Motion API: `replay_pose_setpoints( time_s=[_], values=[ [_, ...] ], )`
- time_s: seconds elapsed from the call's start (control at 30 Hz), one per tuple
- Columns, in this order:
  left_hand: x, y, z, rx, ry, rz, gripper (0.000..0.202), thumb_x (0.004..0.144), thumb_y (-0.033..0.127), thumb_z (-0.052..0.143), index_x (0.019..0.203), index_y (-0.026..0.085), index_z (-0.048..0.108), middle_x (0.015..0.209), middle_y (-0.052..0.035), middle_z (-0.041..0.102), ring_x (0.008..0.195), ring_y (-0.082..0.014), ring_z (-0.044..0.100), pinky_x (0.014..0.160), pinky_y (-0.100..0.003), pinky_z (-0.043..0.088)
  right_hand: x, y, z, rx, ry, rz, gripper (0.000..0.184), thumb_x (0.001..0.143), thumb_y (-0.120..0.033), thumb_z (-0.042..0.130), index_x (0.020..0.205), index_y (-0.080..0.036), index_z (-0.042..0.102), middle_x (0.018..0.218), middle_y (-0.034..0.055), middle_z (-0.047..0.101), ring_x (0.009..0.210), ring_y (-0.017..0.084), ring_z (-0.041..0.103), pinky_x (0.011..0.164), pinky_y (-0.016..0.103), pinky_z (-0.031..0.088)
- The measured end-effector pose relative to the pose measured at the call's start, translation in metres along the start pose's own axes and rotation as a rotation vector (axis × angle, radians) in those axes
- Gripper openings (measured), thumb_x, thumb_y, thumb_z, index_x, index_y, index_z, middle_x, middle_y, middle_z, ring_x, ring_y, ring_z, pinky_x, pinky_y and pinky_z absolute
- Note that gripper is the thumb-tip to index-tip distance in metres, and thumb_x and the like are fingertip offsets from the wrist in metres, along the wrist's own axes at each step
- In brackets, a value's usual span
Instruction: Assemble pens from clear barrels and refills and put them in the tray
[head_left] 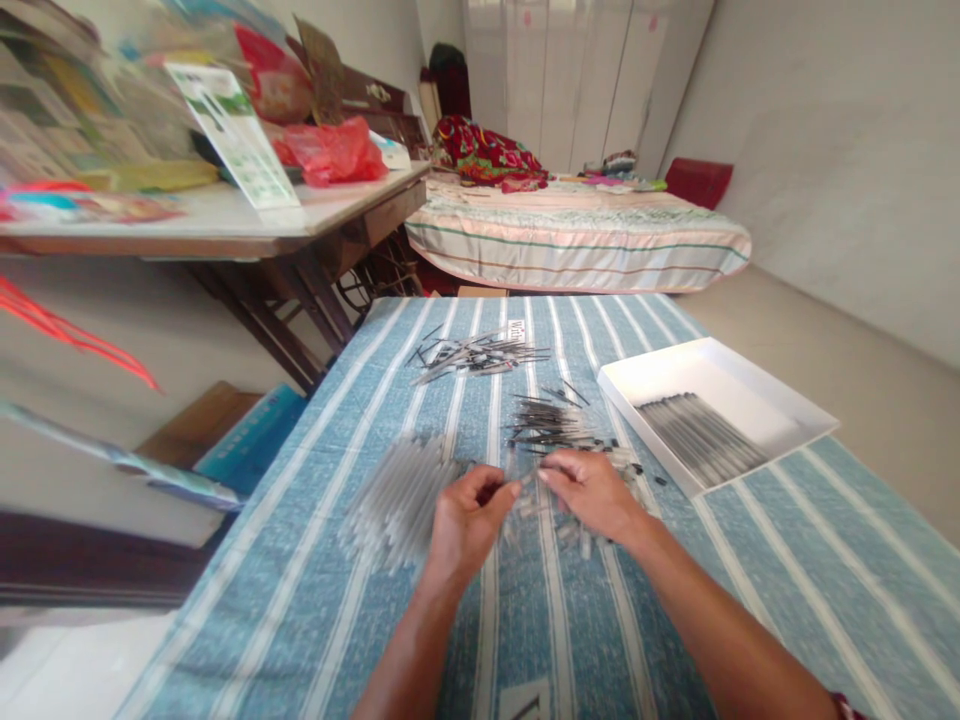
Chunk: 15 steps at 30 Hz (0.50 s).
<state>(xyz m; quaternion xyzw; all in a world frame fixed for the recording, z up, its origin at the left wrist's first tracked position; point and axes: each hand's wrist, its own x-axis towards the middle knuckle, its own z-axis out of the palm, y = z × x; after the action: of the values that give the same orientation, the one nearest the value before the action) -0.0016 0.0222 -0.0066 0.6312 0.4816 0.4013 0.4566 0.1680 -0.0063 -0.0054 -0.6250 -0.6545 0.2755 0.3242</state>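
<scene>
My left hand (466, 520) and my right hand (589, 493) meet over a blue striped tablecloth (675, 620), fingertips pinched together on a thin clear pen part (529, 483) held between them. A heap of clear pen tubes (397, 500) lies just left of my left hand. Small pen pieces (570, 535) lie scattered under my right hand. A pile of dark thin refills (547, 425) sits just beyond my hands. Farther back is another pile of thin rods (476, 355).
A white shallow box (787, 395) holding several assembled pens (701, 440) lies at the right. A cluttered wooden table (225, 215) stands at the left, a bed (577, 235) behind. Books and boards (247, 445) lie on the floor at the left.
</scene>
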Motion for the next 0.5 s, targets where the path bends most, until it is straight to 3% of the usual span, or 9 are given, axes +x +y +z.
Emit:
replay_pose_setpoints(
  time_s=[0.07, 0.2, 0.37, 0.5],
  values=[
    [0.002, -0.002, -0.001, -0.08, 0.07, -0.058, 0.018, 0.065, 0.03, 0.067, 0.058, 0.017, 0.058, 0.046, 0.0062, 0.046, 0.044, -0.0083, 0.041, 0.045, -0.019, 0.031, 0.007, -0.006, 0.007, -0.258, -0.036, -0.032, 0.015, 0.082, -0.027, 0.05, 0.077, -0.019, 0.062, 0.065, 0.0016, 0.065, 0.064, 0.016, 0.06, 0.058, 0.023, 0.039],
    [0.005, -0.004, -0.003, -0.21, 0.132, -0.124, 0.017, 0.066, 0.031, 0.067, 0.064, 0.017, 0.059, 0.045, 0.0058, 0.05, 0.041, -0.0077, 0.043, 0.042, -0.019, 0.031, 0.017, -0.02, 0.021, -0.687, -0.221, -0.056, 0.019, 0.08, -0.017, 0.048, 0.092, -0.015, 0.063, 0.078, 0.0119, 0.069, 0.075, 0.023, 0.065, 0.061, 0.028, 0.041],
    [0.006, 0.001, -0.005, -0.339, 0.173, -0.182, 0.019, 0.065, 0.032, 0.068, 0.065, 0.015, 0.058, 0.042, 0.006, 0.05, 0.036, -0.006, 0.039, 0.038, -0.018, 0.029, 0.023, -0.03, 0.029, -0.727, -0.306, -0.09, 0.019, 0.076, -0.007, 0.046, 0.079, -0.013, 0.064, 0.075, 0.0127, 0.069, 0.075, 0.022, 0.065, 0.061, 0.027, 0.042],
    [0.006, 0.004, -0.007, -0.435, 0.205, -0.198, 0.02, 0.064, 0.031, 0.068, 0.066, 0.015, 0.057, 0.051, 0.0033, 0.059, 0.038, -0.0053, 0.042, 0.038, -0.017, 0.03, 0.022, -0.025, 0.025, -0.738, -0.264, -0.076, 0.019, 0.072, -0.01, 0.051, 0.088, -0.012, 0.061, 0.078, 0.0134, 0.068, 0.075, 0.023, 0.064, 0.061, 0.028, 0.041]
  ],
)
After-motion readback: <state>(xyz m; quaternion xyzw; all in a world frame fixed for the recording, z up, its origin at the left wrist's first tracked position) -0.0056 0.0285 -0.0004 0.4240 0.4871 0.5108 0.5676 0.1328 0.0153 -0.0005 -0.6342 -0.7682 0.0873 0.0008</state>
